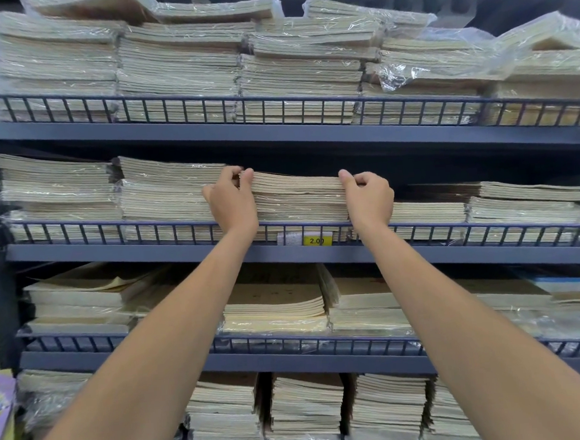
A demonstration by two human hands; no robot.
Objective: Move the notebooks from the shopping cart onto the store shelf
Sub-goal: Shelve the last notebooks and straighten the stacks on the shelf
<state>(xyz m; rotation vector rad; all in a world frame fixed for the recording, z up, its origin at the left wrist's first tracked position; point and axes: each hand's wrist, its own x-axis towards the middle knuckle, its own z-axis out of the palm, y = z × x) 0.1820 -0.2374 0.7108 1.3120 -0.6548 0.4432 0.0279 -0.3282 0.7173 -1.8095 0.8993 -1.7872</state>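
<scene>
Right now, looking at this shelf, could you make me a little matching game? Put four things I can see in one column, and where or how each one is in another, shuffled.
Things:
1. left hand
2. right hand
3. price tag
4. top-shelf bundles

Descriptions:
A. wrapped in clear plastic
B. yellow, on the front of the second shelf
C. grips the right end of the notebook stack
D. grips the left end of that stack

Pairs: 1-D, 2-C, 3-B, 4-A
</scene>
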